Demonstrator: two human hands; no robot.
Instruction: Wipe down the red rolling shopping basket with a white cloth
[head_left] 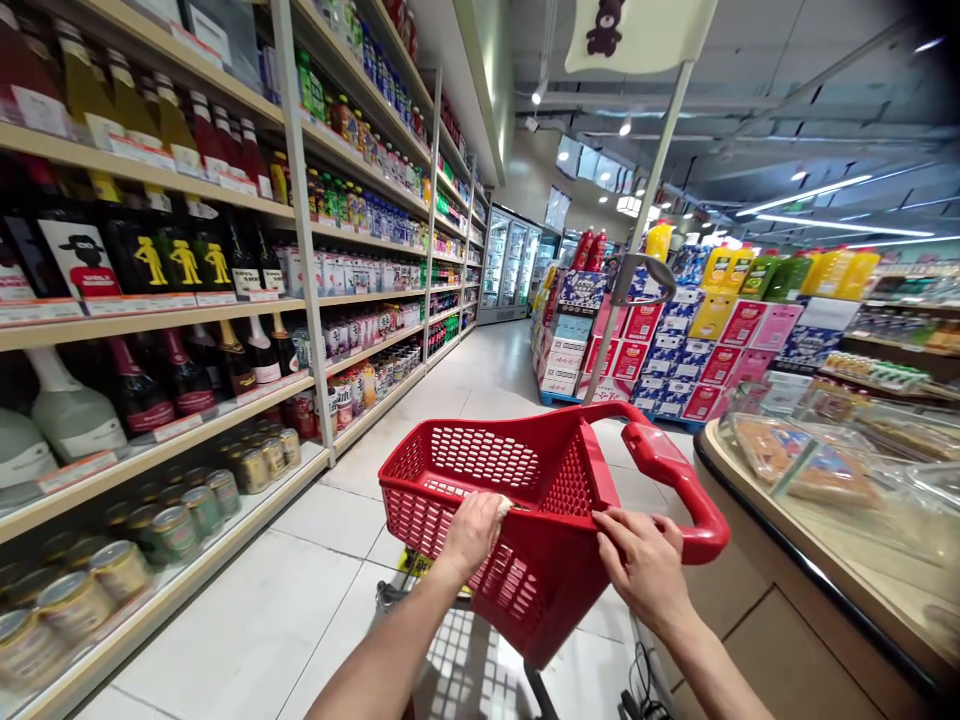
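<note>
A red plastic shopping cart (555,560) with perforated sides stands in front of me, turned sideways, its handle at the right. My left hand (474,532) is closed over the near rim, and a bit of pale cloth (505,505) shows at its fingertips against the rim. Most of that cloth is hidden under the hand. Farther right, my right hand (646,562) grips the same rim close to the cart's red handle (679,480), fingers curled over the edge. No goods can be seen in the cart's basket.
Shelves of bottles and cans (180,310) line the left side. A rounded counter (757,530) with packaged food is close on the right. Stacked drink cartons (667,350) stand ahead. A pole (664,150) with a bear sign rises behind the cart. Black cables (643,685) lie below.
</note>
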